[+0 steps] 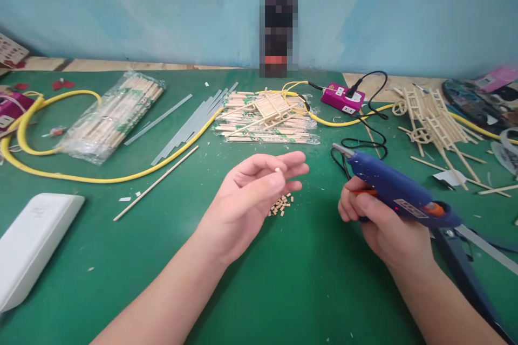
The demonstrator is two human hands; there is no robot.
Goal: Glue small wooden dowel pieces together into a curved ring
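Observation:
Between thumb and forefinger, my left hand [246, 199] pinches a tiny pale wooden piece [277, 170]; its other fingers stretch out to the right. Under that hand, partly hidden by it, lies a small heap of short cut wooden bits [282, 205] on the green table. My right hand [380, 221] is wrapped round the handle of a blue hot glue gun [399, 186]. The gun's metal nozzle points up and left, apart from the left hand. A clear glue stick [491, 248] sticks out of its back end.
Wrapped chopsticks [267, 132] lie at the back, a small stick frame [272, 108] on them. Stick models [431, 113] stand at right. A yellow cable [133, 177] and purple power socket [343, 98] cross the back. Glue sticks [190, 124], bagged chopsticks [113, 113] and a white box [38, 242] lie left.

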